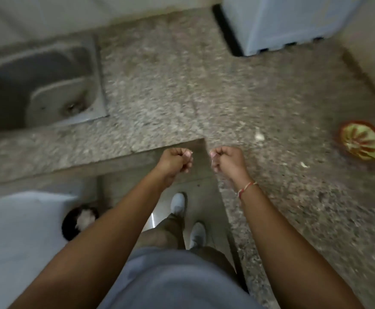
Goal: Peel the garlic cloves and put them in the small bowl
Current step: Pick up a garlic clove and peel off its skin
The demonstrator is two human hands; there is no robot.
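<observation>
1. Fingers (187,162) of left hand (175,162) curled tight; contents cannot be told.
2. Right hand (226,161) curled, pinching a thin pale sliver.
3. Garlic clove (259,135) lies on bench (171,85) near the inner corner.
4. Small bowl (363,141) sits towards bench's right edge.

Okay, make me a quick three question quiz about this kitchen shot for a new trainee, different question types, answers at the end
1. True or false: the small bowl sits on the counter to the person's right.
2. Which lies closest to the right hand? A) the sink B) the pale garlic piece C) the white appliance
3. Fill in: both the left hand and the right hand have their fingers ____.

Key: 1 true; 2 B; 3 curled. The blur hides whether either hand holds anything.
</observation>
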